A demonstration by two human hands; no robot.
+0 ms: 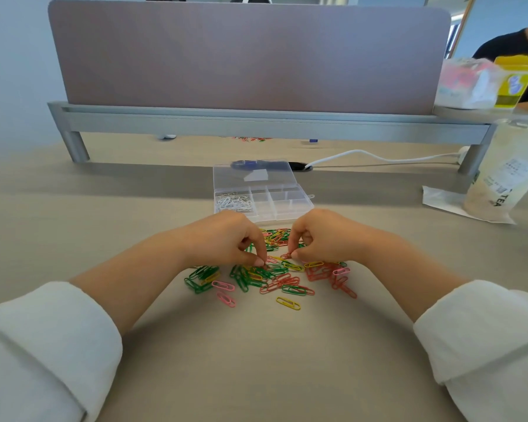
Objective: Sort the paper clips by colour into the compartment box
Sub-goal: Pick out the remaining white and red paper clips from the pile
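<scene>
At a beige desk (134,208), the left hand (226,239) pinches into heaped paper clips (272,277) in green, yellow, red and pink, too many to count. Behind, one compartment box (290,205) holds white clips (233,203) in its left cell only. The right hand (323,236) nips a red clip (285,255). Picking is under way, and a lift to a bare cell likely follows.

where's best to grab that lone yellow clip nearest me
Probably from straight above, pinching the yellow clip across its two long sides. It lies flat on the table, apart from the pile, so there is room on both sides.
</scene>
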